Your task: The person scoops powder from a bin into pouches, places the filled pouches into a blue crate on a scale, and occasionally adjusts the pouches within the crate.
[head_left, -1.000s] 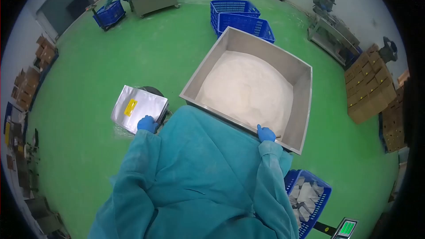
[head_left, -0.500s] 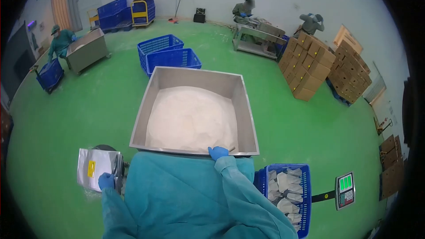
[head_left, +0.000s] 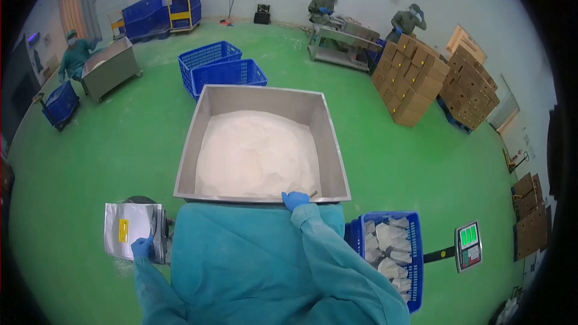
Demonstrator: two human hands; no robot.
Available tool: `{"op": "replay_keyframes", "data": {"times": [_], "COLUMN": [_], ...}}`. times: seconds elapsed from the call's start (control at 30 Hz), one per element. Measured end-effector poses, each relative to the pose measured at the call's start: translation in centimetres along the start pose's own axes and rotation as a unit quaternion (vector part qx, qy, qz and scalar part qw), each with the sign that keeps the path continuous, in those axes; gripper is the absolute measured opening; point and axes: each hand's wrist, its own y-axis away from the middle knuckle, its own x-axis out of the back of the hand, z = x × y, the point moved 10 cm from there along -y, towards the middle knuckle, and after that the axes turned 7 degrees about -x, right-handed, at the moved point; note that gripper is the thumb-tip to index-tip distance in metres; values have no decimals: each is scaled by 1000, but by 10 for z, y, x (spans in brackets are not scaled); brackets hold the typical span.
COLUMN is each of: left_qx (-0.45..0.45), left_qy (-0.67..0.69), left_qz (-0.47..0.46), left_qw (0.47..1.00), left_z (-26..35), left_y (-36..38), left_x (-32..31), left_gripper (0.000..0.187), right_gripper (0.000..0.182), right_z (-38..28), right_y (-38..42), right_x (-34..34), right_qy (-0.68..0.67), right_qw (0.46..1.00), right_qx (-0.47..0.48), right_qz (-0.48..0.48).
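A steel tub (head_left: 335, 144) of white powder (head_left: 256, 153) stands in front of me. At its near rim, my right hand (head_left: 295, 200) is closed around a thin stick-like handle (head_left: 313, 194); whatever is at the handle's other end is hidden. My left hand (head_left: 142, 247) is down on the left, its fingers closed at the right edge of a flat silver bag (head_left: 137, 216) with a yellow label (head_left: 123, 230). This bag lies on top of a stack beside my covered lap.
To my right are a blue crate (head_left: 416, 253) of filled pale bags and a scale display (head_left: 468, 245). Blue crates (head_left: 211, 66) stand beyond the tub. Cardboard boxes (head_left: 415, 78) are stacked at right. One co-worker (head_left: 75, 60) sits far left; two more are at the back.
My view has tilted slightly downward and right. My left hand's fingers have shifted at the bag's edge. The right hand stays on the handle. The back-right co-worker has lowered one arm.
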Motion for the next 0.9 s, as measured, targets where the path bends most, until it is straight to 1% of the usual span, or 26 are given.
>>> {"op": "replay_keyframes", "data": {"times": [0.03,0.1,0.13,0.17,0.2,0.23,0.27,0.33,0.4,0.43,0.47,0.5,0.53,0.6,0.67,0.73,0.8,0.9], "left_qx": [25,62,-4,-6,-6,-2,-3,-6,0,-1,-7,-8,-8,-20,-10,4,21,7], "left_qy": [2,23,0,0,-3,-9,9,43,31,32,46,46,43,22,9,1,-1,-5], "left_qz": [0,2,-8,-4,0,4,-11,-39,-33,-27,-16,-17,-18,-13,-26,-37,-44,-36], "left_qw": [1000,998,1000,1000,1000,1000,1000,998,999,999,999,999,999,999,1000,999,999,999], "left_z": [-10,-35,-69,-68,-67,-65,-57,-36,-29,-25,-46,-50,-55,-62,-72,-66,-51,-73], "left_y": [2,-12,-41,-44,-44,-39,-30,-20,-14,-17,-29,-32,-35,-41,-44,-42,-32,-47], "left_x": [5,2,10,8,10,12,9,6,10,5,9,10,11,16,15,14,11,15], "left_gripper": [27,27,25,24,24,23,23,23,23,24,23,23,24,24,23,24,24,25], "right_gripper": [31,38,47,44,44,51,53,57,61,63,64,65,67,66,64,60,62,64], "right_z": [2,26,47,64,67,81,82,89,97,96,93,89,92,79,69,63,60,56], "right_y": [-5,-66,-101,-101,-82,-72,-62,-48,-58,-57,-52,-48,-54,-40,-34,-36,-34,-31], "right_x": [-21,-62,-96,-52,12,78,89,87,108,122,132,136,117,115,109,97,86,83], "right_qy": [-42,-118,-257,-440,-605,-578,-510,-417,-367,-360,-352,-346,-351,-318,-305,-313,-302,-308], "right_qw": [998,988,935,862,753,801,833,857,877,886,896,904,891,904,911,913,915,912], "right_qx": [5,14,32,-13,-57,-85,-42,-29,-86,-81,-74,-66,-62,-62,-52,-34,-52,-56], "right_qz": [-41,-102,-241,-250,-251,-130,-211,-302,-300,-281,-260,-242,-280,-279,-272,-260,-261,-265]}}
